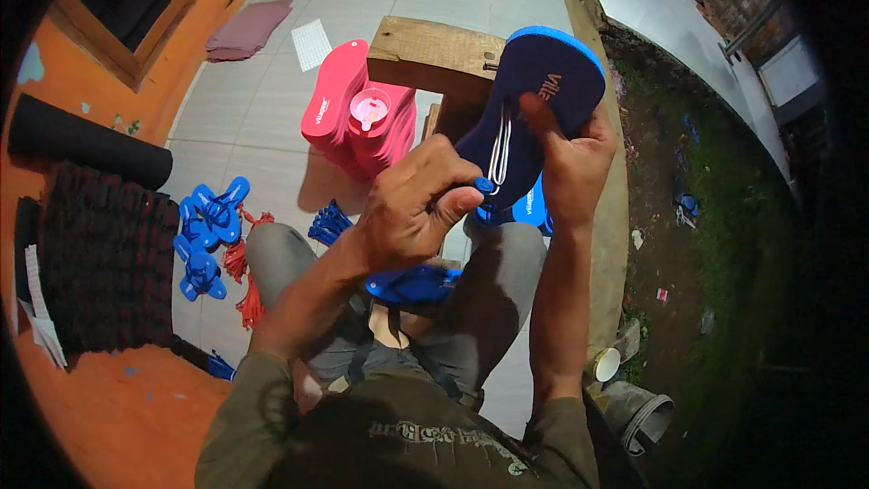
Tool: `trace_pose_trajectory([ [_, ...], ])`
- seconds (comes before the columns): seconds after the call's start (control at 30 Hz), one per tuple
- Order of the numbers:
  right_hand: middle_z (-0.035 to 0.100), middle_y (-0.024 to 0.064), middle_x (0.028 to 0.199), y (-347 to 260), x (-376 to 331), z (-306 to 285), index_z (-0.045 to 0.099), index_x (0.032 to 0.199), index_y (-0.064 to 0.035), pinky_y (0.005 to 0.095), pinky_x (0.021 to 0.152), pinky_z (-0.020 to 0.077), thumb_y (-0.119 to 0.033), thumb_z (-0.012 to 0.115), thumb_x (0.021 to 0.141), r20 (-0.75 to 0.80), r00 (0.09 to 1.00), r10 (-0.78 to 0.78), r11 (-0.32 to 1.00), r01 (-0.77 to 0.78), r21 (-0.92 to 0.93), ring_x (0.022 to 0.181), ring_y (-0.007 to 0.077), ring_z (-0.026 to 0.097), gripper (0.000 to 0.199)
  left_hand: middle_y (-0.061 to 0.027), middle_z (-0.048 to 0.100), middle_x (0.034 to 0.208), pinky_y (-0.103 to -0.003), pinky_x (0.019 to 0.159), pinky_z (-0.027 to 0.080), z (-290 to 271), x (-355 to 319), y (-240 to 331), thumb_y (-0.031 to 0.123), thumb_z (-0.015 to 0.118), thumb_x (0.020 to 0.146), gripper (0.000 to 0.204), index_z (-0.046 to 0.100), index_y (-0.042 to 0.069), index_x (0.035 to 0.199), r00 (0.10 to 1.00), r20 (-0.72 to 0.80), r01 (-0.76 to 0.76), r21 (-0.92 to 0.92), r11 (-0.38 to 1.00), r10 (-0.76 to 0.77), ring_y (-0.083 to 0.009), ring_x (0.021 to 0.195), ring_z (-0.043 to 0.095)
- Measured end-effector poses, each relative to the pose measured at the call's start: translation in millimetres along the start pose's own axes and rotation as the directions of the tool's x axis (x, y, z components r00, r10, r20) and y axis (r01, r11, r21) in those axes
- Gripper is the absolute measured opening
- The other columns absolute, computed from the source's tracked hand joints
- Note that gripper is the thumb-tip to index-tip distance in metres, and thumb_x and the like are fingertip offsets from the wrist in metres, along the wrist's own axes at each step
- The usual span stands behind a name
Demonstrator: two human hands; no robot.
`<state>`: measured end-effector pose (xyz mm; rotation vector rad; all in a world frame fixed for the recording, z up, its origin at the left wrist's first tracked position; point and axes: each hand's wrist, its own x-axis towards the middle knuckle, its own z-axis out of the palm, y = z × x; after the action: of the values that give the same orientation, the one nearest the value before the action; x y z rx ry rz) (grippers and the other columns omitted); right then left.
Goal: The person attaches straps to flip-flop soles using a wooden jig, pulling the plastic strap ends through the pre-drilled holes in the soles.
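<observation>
My right hand (pixel 577 158) grips a flip-flop sole (pixel 566 63), dark navy on the face toward me with a bright blue edge. Its thumb lies across that face and its fingers go behind. A long loop of pale wire (pixel 499 147) lies along the sole, its upper end near my right thumb. My left hand (pixel 412 204) is closed, pinching a small blue rubber piece (pixel 484 186) at the wire's lower end; whether the two are joined I cannot tell. Another blue sole (pixel 412 284) rests between my thighs, and more blue soles (pixel 529 206) show beneath the raised one.
A wooden bench (pixel 434 52) stands ahead, with stacked pink soles (pixel 330 100) and a small pink-filled cup (pixel 369 109) beside it. Blue straps (pixel 330 222), finished-looking blue flip-flops (pixel 206 226) and red straps (pixel 237 258) lie on the tiles. A bucket (pixel 638 412) is at lower right.
</observation>
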<state>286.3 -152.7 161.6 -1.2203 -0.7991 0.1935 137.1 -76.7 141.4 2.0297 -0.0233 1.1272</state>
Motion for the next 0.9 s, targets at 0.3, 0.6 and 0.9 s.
trace_pose_trajectory([
  [0.3, 0.064, 0.0046, 0.088, -13, 5, -8, 0.060, 0.098, -0.0017, 0.0240, 0.070, 0.0481, -0.005, 0.070, 0.072, 0.151, 0.983, 0.106, 0.994, -0.102, -0.032, 0.077, 0.0102, 0.060, 0.027, -0.0040, 0.042, 0.063, -0.028, 0.051, 0.032, 6, 8, -33, 0.033, 0.046, 0.089, 0.037, 0.047, 0.003, 0.068, 0.941, 0.331, 0.186, -0.354, 0.917, -0.063, -0.0154, 0.056, 0.039],
  [0.6, 0.064, 0.0029, 0.084, -16, -26, -11, 0.062, 0.091, -0.0035, 0.0239, 0.069, 0.0452, -0.007, 0.068, 0.075, 0.171, 0.983, 0.060, 0.998, -0.062, 0.005, 0.075, 0.0099, 0.058, 0.017, -0.0072, 0.056, 0.072, -0.028, 0.066, 0.043, -1, 21, -25, 0.040, 0.038, 0.092, 0.041, 0.054, 0.002, 0.093, 0.965, -0.213, 0.181, 0.119, 0.976, -0.153, -0.0155, 0.072, 0.056],
  [0.9, 0.063, 0.0028, 0.087, -31, -42, 3, 0.060, 0.095, -0.0027, 0.0244, 0.068, 0.0457, -0.011, 0.067, 0.076, 0.037, 0.999, -0.012, 0.997, 0.015, -0.081, 0.075, 0.0102, 0.057, 0.022, -0.0195, 0.056, 0.068, -0.034, 0.056, 0.044, 18, 43, 5, 0.039, 0.040, 0.091, 0.038, 0.053, 0.005, 0.099, 0.921, -0.064, 0.386, 0.032, 0.922, -0.384, -0.0353, 0.067, 0.057],
])
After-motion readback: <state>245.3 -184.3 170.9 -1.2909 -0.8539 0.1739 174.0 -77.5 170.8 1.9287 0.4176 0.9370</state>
